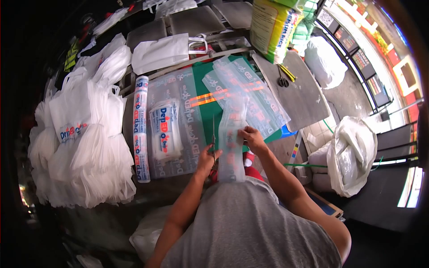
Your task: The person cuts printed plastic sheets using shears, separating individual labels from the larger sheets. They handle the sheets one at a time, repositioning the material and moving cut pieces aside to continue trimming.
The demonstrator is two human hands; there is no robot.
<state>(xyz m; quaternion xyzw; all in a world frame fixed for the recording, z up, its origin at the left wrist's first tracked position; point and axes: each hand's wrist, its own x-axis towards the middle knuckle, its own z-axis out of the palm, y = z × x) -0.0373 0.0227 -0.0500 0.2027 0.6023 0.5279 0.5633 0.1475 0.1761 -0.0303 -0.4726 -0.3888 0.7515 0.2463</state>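
Note:
My left hand (207,159) grips a pair of scissors (213,138) whose blades point away from me along the left edge of a clear printed plastic strip (232,147). My right hand (251,137) pinches the strip's right edge and holds it flat. The strip runs from my lap up over a green cutting mat (206,80). More printed clear sheets (250,94) lie on the mat beyond the strip.
A printed roll (141,129) and a folded printed bundle (164,129) lie at left, beside piles of white bags (85,134). A second pair of scissors (283,80) rests on a grey board at right. A rice sack (272,27) and a white sack (353,156) stand nearby.

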